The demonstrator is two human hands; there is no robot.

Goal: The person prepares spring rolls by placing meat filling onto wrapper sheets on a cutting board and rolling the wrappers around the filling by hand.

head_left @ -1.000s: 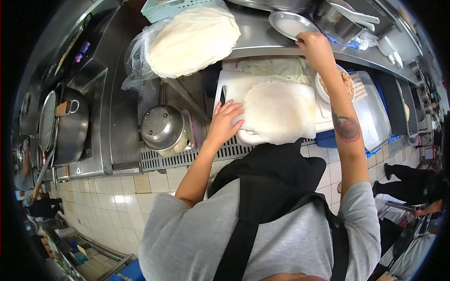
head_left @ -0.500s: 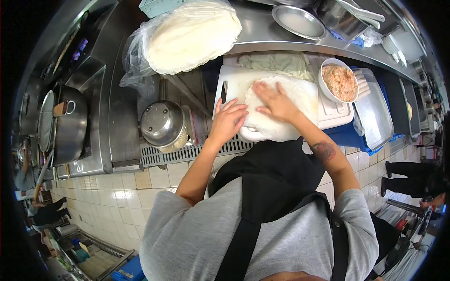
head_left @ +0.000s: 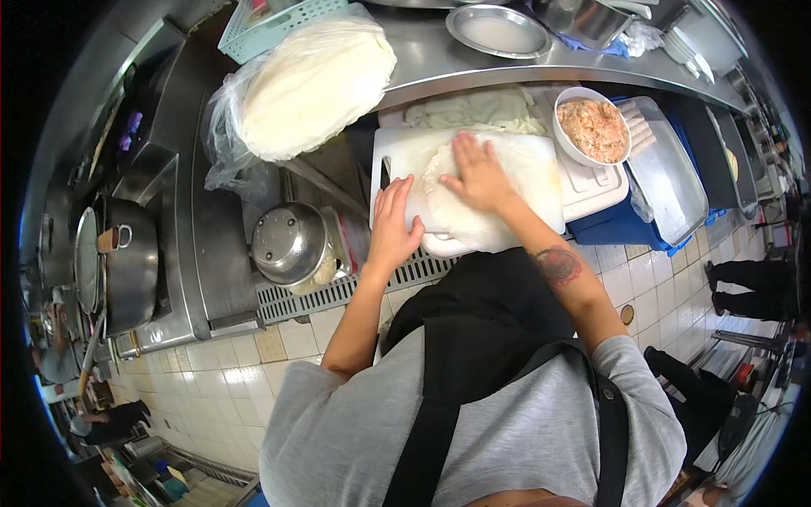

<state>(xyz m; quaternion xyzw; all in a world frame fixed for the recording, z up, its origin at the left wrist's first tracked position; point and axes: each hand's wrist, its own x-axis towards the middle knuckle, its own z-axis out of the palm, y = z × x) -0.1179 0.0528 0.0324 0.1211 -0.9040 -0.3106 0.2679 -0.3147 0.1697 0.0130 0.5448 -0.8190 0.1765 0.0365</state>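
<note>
A thin white round sheet (head_left: 515, 207), like a spring roll wrapper, lies flat on a white cutting board (head_left: 549, 182). My right hand (head_left: 481, 177) rests on this sheet, palm down, with its fingers stretched out. At the board's left edge, beside the handle slot, is my left hand (head_left: 394, 221), fingers extended and holding nothing. A pale green-white cloth (head_left: 473, 110) lies along the far side of the board. To the right, a white bowl (head_left: 583, 159) contains an orange-pink minced filling (head_left: 594, 129).
A stack of round white sheets (head_left: 317, 84) in clear plastic sits at the upper left. White rolls (head_left: 639, 135) lie in a metal tray (head_left: 672, 182) at right. A steel shelf (head_left: 422, 72) runs behind the board. An upturned metal bowl (head_left: 290, 242) stands left.
My left hand has drawn back leftward from the sheet, its fingers turning to point away from me. My right hand has slid slightly farther across the sheet. The view has shifted.
</note>
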